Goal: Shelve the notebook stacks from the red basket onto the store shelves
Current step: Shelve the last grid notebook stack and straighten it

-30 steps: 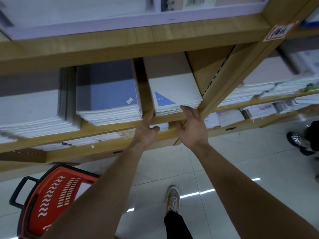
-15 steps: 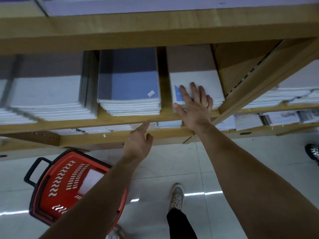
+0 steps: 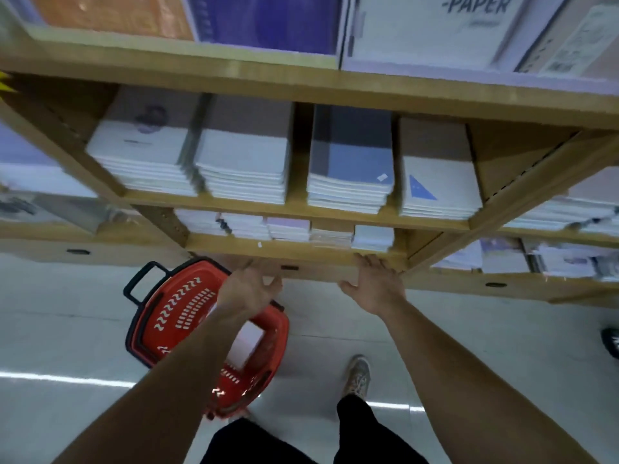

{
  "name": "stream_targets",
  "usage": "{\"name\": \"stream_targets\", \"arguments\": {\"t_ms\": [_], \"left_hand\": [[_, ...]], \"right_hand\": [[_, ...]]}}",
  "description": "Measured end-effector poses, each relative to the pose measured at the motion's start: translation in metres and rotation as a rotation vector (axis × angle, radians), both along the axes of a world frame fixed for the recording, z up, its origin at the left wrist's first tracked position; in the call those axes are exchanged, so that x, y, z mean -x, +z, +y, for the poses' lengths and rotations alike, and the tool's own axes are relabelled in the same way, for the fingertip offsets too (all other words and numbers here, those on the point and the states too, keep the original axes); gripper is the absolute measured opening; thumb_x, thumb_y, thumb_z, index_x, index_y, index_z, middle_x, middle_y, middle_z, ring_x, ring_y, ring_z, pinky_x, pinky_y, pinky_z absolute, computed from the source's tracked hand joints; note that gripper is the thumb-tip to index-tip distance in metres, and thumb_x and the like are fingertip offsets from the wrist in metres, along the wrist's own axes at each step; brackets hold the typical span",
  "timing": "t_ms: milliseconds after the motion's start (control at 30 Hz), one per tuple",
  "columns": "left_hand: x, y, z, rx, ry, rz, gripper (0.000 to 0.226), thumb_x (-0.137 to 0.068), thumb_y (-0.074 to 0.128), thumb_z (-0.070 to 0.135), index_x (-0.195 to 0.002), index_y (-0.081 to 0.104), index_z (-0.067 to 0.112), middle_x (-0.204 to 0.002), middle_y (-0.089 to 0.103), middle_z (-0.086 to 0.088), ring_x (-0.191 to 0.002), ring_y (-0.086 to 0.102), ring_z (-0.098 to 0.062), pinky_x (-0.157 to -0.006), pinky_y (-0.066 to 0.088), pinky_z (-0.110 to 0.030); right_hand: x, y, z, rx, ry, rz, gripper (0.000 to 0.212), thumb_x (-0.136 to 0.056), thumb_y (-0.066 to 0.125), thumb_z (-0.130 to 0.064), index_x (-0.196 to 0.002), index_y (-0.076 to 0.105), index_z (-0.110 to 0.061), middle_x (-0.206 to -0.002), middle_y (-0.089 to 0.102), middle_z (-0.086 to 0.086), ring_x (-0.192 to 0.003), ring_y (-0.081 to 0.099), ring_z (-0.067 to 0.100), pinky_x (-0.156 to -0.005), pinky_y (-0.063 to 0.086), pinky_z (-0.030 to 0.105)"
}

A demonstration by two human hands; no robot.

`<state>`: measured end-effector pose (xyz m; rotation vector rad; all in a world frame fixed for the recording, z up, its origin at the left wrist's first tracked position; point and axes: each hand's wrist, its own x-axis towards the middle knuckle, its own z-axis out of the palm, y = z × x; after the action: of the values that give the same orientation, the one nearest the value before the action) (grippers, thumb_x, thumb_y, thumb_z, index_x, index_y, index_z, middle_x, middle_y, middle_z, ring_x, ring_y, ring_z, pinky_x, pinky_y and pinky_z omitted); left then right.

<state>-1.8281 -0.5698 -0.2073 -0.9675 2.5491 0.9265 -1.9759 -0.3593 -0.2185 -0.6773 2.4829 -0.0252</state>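
Observation:
The red basket [image 3: 177, 316] stands on the floor at lower left, black handles folded out, with something white [image 3: 248, 343] lying inside, partly hidden by my left forearm. My left hand [image 3: 249, 289] hovers over the basket's far rim, fingers loosely curled, holding nothing. My right hand [image 3: 373, 284] hangs in front of the lowest wooden shelf edge [image 3: 301, 249] with fingers spread and empty. On the middle shelf, the white notebook stack with a blue triangle [image 3: 438, 182] sits at the right end, beside a blue-covered stack [image 3: 351, 169].
Two more white stacks [image 3: 241, 162] fill the shelf's left part. Smaller stacks [image 3: 288, 229] line the shelf below. Paper packs [image 3: 435, 28] sit on the top shelf. My shoe [image 3: 358, 376] is on the tiled floor; another person's shoe [image 3: 611, 341] shows at the right edge.
My right hand has left the triangle stack and dropped to the lowest shelf edge. My left hand has lowered over the basket. The view has pulled back and tilted up.

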Motion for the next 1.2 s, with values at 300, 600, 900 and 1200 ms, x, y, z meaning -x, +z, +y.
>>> {"name": "stream_targets", "arguments": {"t_ms": [300,600,900,1200], "left_hand": [[-0.177,-0.048,-0.115,-0.015,0.215,-0.152,0.048,-0.090,0.061,0.048,-0.132,0.052,0.026,-0.119,0.064,-0.004,-0.105,0.064,-0.027,-0.089,0.055,-0.044],[-0.273,-0.191,-0.152,-0.156,0.530,-0.199,0.055,-0.081,0.044,0.077,-0.118,0.053,0.038,-0.117,0.068,0.004,-0.098,0.069,-0.024,-0.082,0.060,-0.047],[-0.236,-0.379,-0.107,-0.373,0.911,-0.197,0.070,-0.091,0.062,0.054,-0.146,0.036,0.018,-0.139,0.052,-0.007,-0.122,0.058,-0.029,-0.099,0.052,-0.049],[-0.204,-0.543,-0.093,-0.441,1.220,-0.216,0.076,-0.095,0.060,0.047,-0.154,0.025,0.014,-0.151,0.041,-0.011,-0.136,0.045,-0.032,-0.108,0.040,-0.044]], "right_hand": [[-0.111,-0.025,-0.167,0.059,0.187,-0.118,0.082,-0.095,0.055,-0.054,-0.161,0.019,-0.021,-0.161,0.032,0.008,-0.143,0.035,0.032,-0.111,0.038,0.046],[-0.190,-0.158,-0.263,-0.058,0.438,-0.251,0.076,-0.096,0.054,-0.053,-0.158,0.027,-0.017,-0.157,0.036,0.011,-0.142,0.036,0.033,-0.113,0.037,0.048],[-0.194,-0.361,-0.299,-0.153,0.575,-0.323,0.074,-0.097,0.060,-0.045,-0.157,0.028,-0.016,-0.156,0.036,0.012,-0.142,0.038,0.034,-0.114,0.034,0.045],[-0.169,-0.538,-0.295,-0.209,0.588,-0.381,0.080,-0.093,0.067,-0.042,-0.156,0.029,-0.008,-0.156,0.034,0.019,-0.143,0.034,0.037,-0.115,0.028,0.040]]}}
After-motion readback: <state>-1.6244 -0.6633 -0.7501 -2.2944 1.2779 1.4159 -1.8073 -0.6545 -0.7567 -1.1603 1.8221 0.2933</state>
